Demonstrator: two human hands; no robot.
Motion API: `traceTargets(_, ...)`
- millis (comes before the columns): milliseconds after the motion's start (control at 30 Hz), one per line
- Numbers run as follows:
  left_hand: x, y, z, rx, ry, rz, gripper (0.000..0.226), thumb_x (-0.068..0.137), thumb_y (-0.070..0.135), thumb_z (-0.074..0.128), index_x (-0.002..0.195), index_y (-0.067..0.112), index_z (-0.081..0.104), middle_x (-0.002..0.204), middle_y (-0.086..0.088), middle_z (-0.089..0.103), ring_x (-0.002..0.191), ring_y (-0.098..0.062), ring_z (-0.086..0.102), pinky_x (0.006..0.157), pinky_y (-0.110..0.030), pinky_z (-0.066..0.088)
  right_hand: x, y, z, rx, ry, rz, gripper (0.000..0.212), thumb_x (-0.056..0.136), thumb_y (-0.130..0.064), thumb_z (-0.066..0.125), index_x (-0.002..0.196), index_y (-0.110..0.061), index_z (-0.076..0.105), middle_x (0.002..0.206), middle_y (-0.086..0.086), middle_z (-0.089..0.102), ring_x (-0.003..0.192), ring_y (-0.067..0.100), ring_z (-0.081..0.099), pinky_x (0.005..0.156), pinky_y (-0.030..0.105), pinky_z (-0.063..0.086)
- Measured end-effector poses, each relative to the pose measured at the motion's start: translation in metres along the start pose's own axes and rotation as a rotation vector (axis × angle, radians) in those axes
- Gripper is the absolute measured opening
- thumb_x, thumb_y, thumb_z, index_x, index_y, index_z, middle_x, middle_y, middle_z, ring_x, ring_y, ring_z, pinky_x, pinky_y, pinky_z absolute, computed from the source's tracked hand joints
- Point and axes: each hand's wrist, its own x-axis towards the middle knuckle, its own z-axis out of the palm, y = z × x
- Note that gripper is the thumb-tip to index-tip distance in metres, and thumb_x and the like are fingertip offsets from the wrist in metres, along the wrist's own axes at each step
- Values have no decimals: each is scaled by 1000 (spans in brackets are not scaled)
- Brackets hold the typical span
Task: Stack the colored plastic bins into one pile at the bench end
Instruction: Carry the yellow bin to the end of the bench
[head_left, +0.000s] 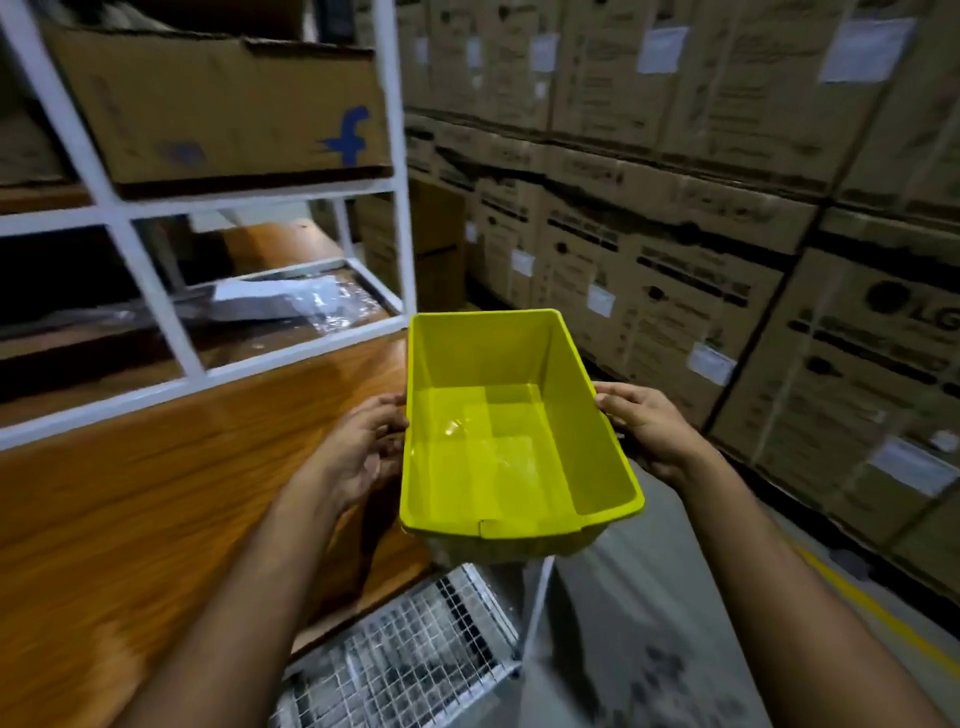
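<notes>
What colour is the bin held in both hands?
Yellow-green; the bin shows plainly in the head view, its only view.

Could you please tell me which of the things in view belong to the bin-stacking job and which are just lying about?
Part of the job:
- yellow bin, empty, held off the bench
- left hand and right hand, gripping its long sides
- wooden bench

Just lying about:
- white shelf frame
- box with blue logo
- stacked cartons
- wire mesh basket
</notes>
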Motion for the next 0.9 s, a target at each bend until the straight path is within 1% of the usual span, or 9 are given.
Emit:
traceTargets(133, 6, 3, -8, -28, 157, 38, 30, 88, -1, 45, 102, 22, 59, 81, -3, 62, 59, -13, 53, 53, -23, 49, 48, -12, 13, -29, -151, -4, 22, 98, -15, 54, 116, -12, 68, 100, 9, 76, 89, 23, 70, 82, 41, 54)
traceTargets(233, 8, 3, -7, -101, 249, 67, 32, 89, -2, 45, 105, 21, 59, 84, -4, 63, 65, -16, 56, 52, -25, 53, 79, -21, 20, -45, -246, 9, 25, 99, -13, 51, 119, -8, 64, 104, 15, 71, 92, 28, 67, 85, 43, 52)
traceTargets(367, 12, -1, -3, -125, 355, 110, 33, 89, -2, 45, 110, 19, 58, 86, -4, 65, 70, -16, 58, 52, -27, 55, 113, -27, 26, -62, -335, 21, 25, 100, -11, 50, 121, -5, 63, 104, 18, 68, 93, 29, 63, 84, 40, 52)
traceTargets(500, 16, -8, 3, -134, 415, 131, 31, 89, -3, 47, 104, 19, 62, 80, -1, 69, 68, -15, 63, 55, -29, 53, 136, -24, 26, -73, -409, 32, 22, 99, -12, 50, 116, -8, 65, 101, 16, 68, 89, 26, 64, 76, 35, 53)
traceTargets(600, 20, -14, 9, -132, 440, 118, 30, 90, -2, 47, 102, 20, 63, 76, 1, 71, 65, -13, 64, 54, -28, 53, 148, -18, 23, -81, -426, 45, 21, 99, -13, 51, 113, -10, 67, 99, 18, 69, 87, 28, 63, 70, 34, 48)
traceTargets(667, 24, -19, 11, -132, 454, 105, 32, 90, -2, 47, 108, 20, 61, 83, -2, 69, 71, -16, 63, 58, -29, 53, 155, -13, 20, -93, -423, 51, 20, 99, -12, 52, 110, -12, 68, 90, 14, 72, 77, 23, 66, 57, 28, 45)
traceTargets(733, 28, -23, 13, -115, 463, 81, 35, 90, -2, 47, 113, 20, 61, 87, -3, 68, 75, -17, 62, 62, -29, 51, 160, -7, 18, -98, -418, 77, 19, 99, -11, 52, 110, -11, 68, 80, 6, 75, 66, 14, 70, 46, 23, 50)
traceTargets(833, 31, -29, 15, -106, 471, 51, 40, 90, -1, 48, 123, 18, 59, 92, -5, 67, 78, -18, 61, 68, -31, 49, 166, 6, 15, -84, -428, 119, 21, 98, -11, 52, 114, -8, 67, 82, 5, 75, 71, 14, 70, 53, 27, 58)
traceTargets(900, 33, -31, 16, -98, 478, 49, 41, 92, 0, 48, 127, 18, 58, 96, -6, 67, 80, -18, 61, 69, -31, 48, 169, 11, 13, -58, -434, 127, 23, 98, -11, 52, 116, -7, 66, 89, 9, 74, 73, 16, 70, 58, 28, 59)
